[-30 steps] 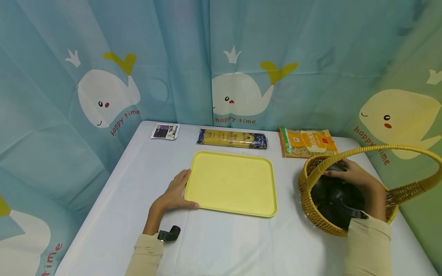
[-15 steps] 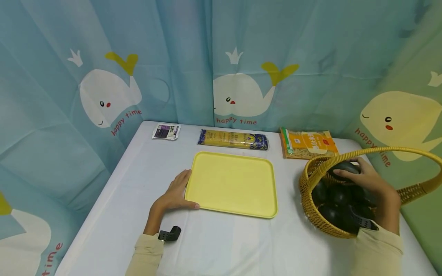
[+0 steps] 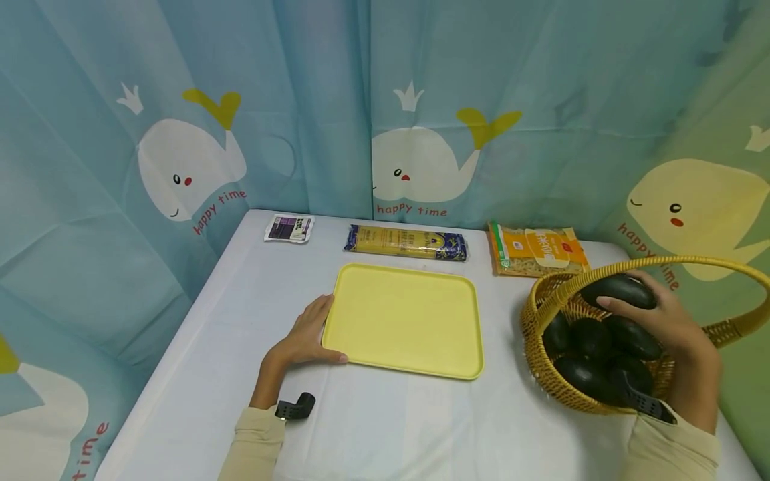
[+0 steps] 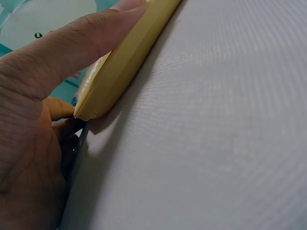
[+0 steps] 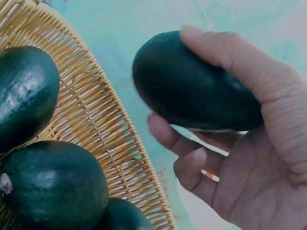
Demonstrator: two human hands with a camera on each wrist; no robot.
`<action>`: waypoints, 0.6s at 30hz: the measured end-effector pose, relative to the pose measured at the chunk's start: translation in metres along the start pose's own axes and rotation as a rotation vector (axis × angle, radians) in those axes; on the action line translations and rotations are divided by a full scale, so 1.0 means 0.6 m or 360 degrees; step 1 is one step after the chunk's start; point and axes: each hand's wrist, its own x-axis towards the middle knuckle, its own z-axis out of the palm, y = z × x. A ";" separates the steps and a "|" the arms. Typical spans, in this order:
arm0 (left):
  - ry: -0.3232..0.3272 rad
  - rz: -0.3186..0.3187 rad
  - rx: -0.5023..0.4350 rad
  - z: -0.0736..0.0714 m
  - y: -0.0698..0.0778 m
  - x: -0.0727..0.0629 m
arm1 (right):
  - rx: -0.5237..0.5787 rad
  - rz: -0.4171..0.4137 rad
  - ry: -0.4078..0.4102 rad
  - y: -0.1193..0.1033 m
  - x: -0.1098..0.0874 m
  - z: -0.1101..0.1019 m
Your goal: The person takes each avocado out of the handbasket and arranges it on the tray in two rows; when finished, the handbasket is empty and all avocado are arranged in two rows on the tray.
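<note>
My right hand (image 3: 668, 317) grips a glossy dark green oval melon (image 3: 619, 291), thumb on the near side. In the right wrist view, this melon (image 5: 192, 84) is above the rim of the wicker basket (image 3: 535, 357). Several more dark green melons (image 3: 591, 337) lie inside the basket, which has a tall arched handle (image 3: 680, 259). At the near left corner of the yellow tray (image 3: 403, 321) rests my left hand (image 3: 307, 337), fingers along the left edge and thumb on the front rim. The left wrist view shows the thumb (image 4: 72, 48) lying over the tray's rim (image 4: 127, 62).
Along the back of the white table (image 3: 222, 321) lie a small purple and white packet (image 3: 289, 228), a yellow and blue pasta pack (image 3: 406, 242) and an orange bag (image 3: 538, 250). Blue whale-print curtains (image 3: 313, 100) hang close behind the table.
My right hand has lifted one melon up from inside the basket and shifted to the right, so the other melons now show. The left hand and the tray stay put.
</note>
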 end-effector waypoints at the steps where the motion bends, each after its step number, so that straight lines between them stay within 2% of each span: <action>1: -0.0002 -0.0001 0.0001 0.000 0.000 0.000 | 0.0040 -0.0002 0.0015 0.000 -0.002 0.000; 10: 0.0010 0.0012 -0.0023 -0.001 0.002 -0.002 | 0.0695 -0.0112 0.0149 -0.001 -0.016 0.012; 12: 0.0012 0.0009 -0.0015 -0.001 0.002 -0.002 | 0.0848 -0.0198 0.0151 -0.002 -0.020 0.018; 15: 0.0011 0.0002 -0.0003 -0.001 0.001 -0.002 | 0.1093 -0.0407 0.0122 -0.002 -0.025 0.026; 18: 0.0007 0.0002 -0.0002 -0.001 0.001 -0.003 | 0.1344 -0.0623 0.0027 -0.004 -0.028 0.033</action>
